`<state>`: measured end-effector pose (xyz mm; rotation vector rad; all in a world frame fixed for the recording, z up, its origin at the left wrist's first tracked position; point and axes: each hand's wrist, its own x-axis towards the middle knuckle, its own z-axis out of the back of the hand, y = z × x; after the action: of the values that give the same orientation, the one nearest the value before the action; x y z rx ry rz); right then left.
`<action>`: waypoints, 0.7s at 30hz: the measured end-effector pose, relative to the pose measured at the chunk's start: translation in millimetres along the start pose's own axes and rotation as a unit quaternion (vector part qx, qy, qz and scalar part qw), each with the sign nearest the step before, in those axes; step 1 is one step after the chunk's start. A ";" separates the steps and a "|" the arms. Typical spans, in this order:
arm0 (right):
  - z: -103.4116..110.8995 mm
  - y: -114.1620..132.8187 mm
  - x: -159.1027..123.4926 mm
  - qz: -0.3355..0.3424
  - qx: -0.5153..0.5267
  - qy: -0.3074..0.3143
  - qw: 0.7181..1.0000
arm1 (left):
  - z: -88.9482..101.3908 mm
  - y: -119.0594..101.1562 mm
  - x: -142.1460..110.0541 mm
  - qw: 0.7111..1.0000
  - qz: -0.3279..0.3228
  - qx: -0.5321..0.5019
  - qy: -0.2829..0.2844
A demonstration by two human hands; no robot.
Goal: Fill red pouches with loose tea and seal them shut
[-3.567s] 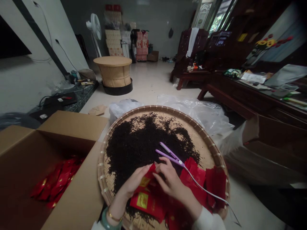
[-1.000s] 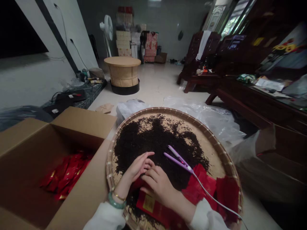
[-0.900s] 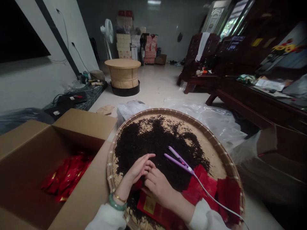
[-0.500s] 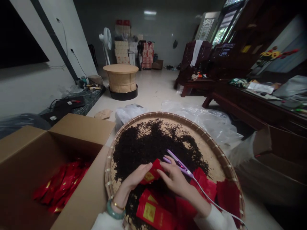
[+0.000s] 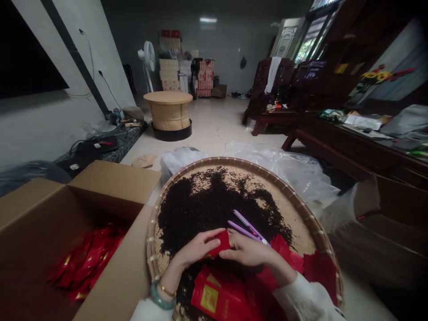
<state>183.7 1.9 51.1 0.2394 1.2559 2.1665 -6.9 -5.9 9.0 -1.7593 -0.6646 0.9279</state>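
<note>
Head view, with the tray (image 5: 307,209) read as a clock whose 12 lies at the far rim: the left hand (image 5: 199,247) reaches in from 7 o'clock and the right hand (image 5: 249,249) from between 4 and 5, and they meet at one red pouch (image 5: 224,242) just off the middle toward 9. The left thumb and fingers are narrowed on its near side; the right fingers and thumb close about the other edge, though their tips are partly hidden behind it. How full the pouch is, I cannot tell. Good handling here probably means an even pinch from both sides, the pouch held upright and its edge drawn flat without creases, since a slack grip could let it buckle or tip. Purple tongs (image 5: 246,224) lie spread beside the right hand, toward its 12, mouth facing between 10 and 11; a small red light shows on them, so they may be hot, and the knuckles are best kept clear. Dark leaves (image 5: 200,205) cover the tray from 8 round to 2, so brushing stray bits off the pouch's edge seems wise. Flat pouches (image 5: 220,296) lie at 6 to 7, more red packets (image 5: 287,255) toward 3, and a carton (image 5: 112,272) holding shiny packs (image 5: 90,258) stands outside at 8 to 9.
</note>
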 end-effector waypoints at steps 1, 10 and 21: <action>1.7 0.6 -1.2 -0.007 -0.018 0.005 1.000 | -0.2 0.0 0.4 1.000 -0.017 0.002 0.005; 17.5 4.6 4.2 -0.018 -0.033 0.023 0.999 | -7.3 -6.1 -1.9 0.998 -0.063 -0.006 0.001; 20.3 6.4 4.1 -0.002 0.014 0.017 1.000 | -4.1 -3.2 -1.4 0.997 -0.066 -0.030 0.022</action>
<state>186.7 16.6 66.7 0.2106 1.3044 2.1592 -4.3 -7.9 13.2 -1.7613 -0.7770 0.7852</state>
